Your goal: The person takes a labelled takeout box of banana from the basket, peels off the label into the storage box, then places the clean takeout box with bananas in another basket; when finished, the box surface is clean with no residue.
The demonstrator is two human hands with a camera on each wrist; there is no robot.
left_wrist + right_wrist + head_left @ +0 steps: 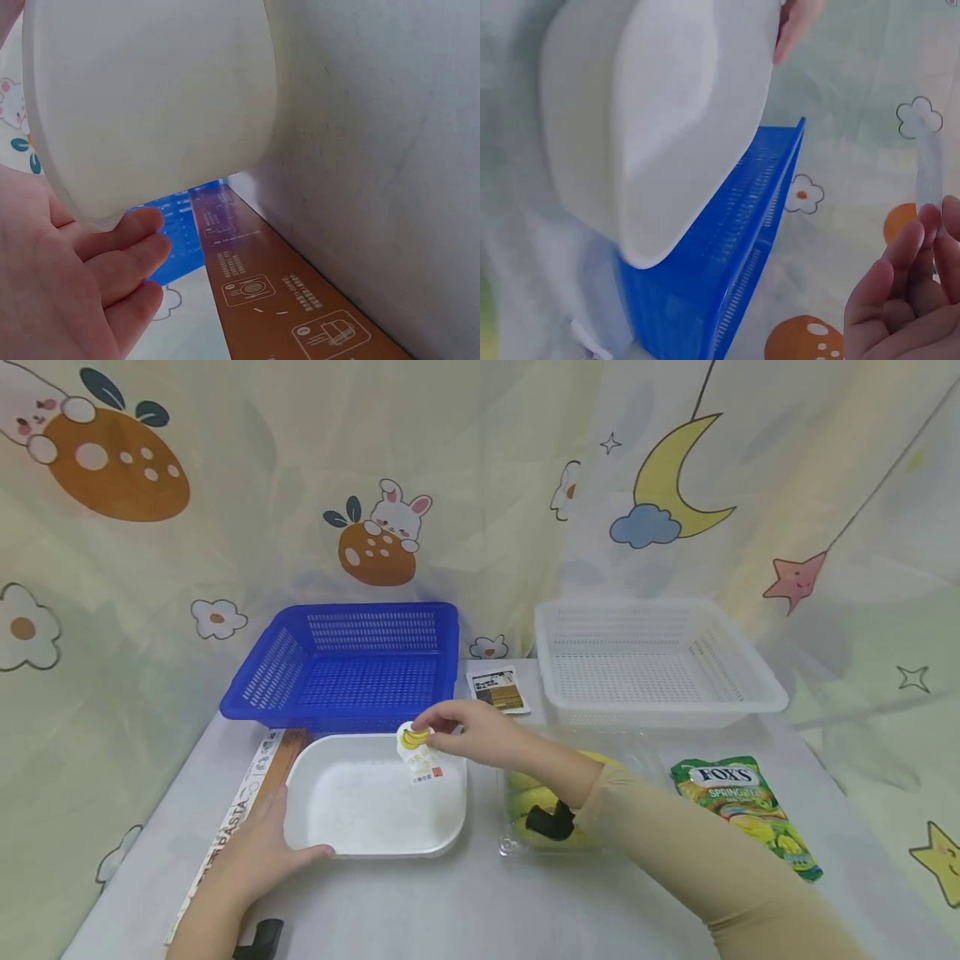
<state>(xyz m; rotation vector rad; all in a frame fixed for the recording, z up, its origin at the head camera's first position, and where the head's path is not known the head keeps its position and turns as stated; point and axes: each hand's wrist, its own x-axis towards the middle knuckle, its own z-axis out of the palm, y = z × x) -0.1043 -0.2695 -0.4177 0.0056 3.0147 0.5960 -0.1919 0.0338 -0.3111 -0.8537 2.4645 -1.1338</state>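
The right hand (476,733) pinches a banana-printed label (421,758), its grip narrow; the label hangs over the white tray's (360,810) one-o'clock side. The left hand (264,845), its grip wide, touches the tray at eight o'clock, thumb by the near rim. From the tray, a blue basket (345,677) stands at twelve, a pasta box (242,806) lies at nine, a flat packet (498,690) and white basket (630,672) at two, a clear box (506,845) of yellow pieces and green FOX'S bag (746,814) at three, all on the bench (435,914).
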